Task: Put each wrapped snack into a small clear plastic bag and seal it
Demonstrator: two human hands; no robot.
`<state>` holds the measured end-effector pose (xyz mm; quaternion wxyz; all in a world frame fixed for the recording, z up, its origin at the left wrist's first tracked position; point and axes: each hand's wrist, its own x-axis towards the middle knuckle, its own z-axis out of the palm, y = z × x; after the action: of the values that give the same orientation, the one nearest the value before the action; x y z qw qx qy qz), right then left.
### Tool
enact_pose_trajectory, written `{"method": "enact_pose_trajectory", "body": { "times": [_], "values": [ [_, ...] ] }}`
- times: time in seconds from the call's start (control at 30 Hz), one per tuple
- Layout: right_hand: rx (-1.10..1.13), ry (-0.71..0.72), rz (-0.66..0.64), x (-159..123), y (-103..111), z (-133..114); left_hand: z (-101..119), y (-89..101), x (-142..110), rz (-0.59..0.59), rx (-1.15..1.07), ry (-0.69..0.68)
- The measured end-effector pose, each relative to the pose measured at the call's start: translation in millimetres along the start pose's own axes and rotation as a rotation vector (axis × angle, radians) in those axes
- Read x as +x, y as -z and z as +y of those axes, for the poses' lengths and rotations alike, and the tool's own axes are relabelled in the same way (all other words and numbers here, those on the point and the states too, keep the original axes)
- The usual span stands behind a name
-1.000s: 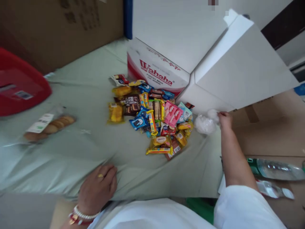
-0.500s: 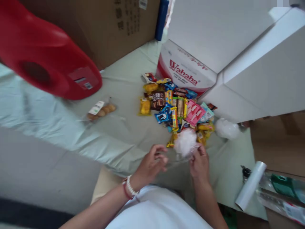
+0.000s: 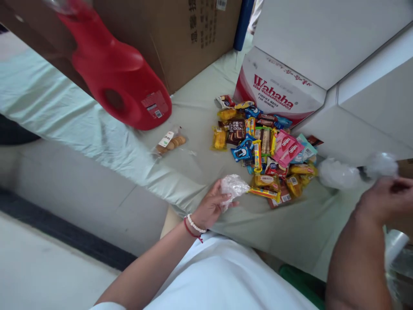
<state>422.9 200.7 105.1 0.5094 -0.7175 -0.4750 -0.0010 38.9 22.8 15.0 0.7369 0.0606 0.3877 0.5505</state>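
Plastic clump point(image 3: 234, 187): now sitting in left hand point(image 3: 210, 206) — fingers curling around it
Right hand point(image 3: 385, 200): freed, reaching beside second clump point(image 3: 381, 164) — grip unclear

Plain white top point(image 3: 232, 280), softly creased, short left sleeve point(image 3: 109, 306) just in at the lower edge. At the wrist of the left hand point(image 3: 211, 206): a string of small white beads point(image 3: 194, 226) and a thin red cord point(image 3: 189, 231) (short loose end dangling). Right forearm point(image 3: 359, 258) bare.

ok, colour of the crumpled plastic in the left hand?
The crumpled plastic is translucent white; best in head view.
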Motion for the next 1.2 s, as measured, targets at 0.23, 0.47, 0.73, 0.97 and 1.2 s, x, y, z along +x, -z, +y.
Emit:
{"method": "enact_pose_trajectory", "body": {
  "times": [0.23,0.47,0.73,0.97,1.2],
  "values": [
    [-0.611,-0.107,-0.523,78.3,-49.8,68.6,-3.4,11.9,-1.4,0.024,0.072,0.004],
    [-0.361,0.353,-0.183,-12.6,-0.1,9.7,-13.7,10.4,0.6,0.030,0.143,-0.076],
    [0.538,-0.494,-1.353,-237.2,-30.3,-51.6,-19.1,0.4,1.8,-0.104,0.364,-0.011],
    [0.614,-0.621,-1.155,-192.1,-32.6,-43.4,0.4,14.1,-9.1,-0.089,0.271,0.053],
    [0.606,-0.732,-1.297,-241.3,-32.2,-55.1,-22.8,0.7,-7.5,-0.126,0.301,0.081]
  ]
}}
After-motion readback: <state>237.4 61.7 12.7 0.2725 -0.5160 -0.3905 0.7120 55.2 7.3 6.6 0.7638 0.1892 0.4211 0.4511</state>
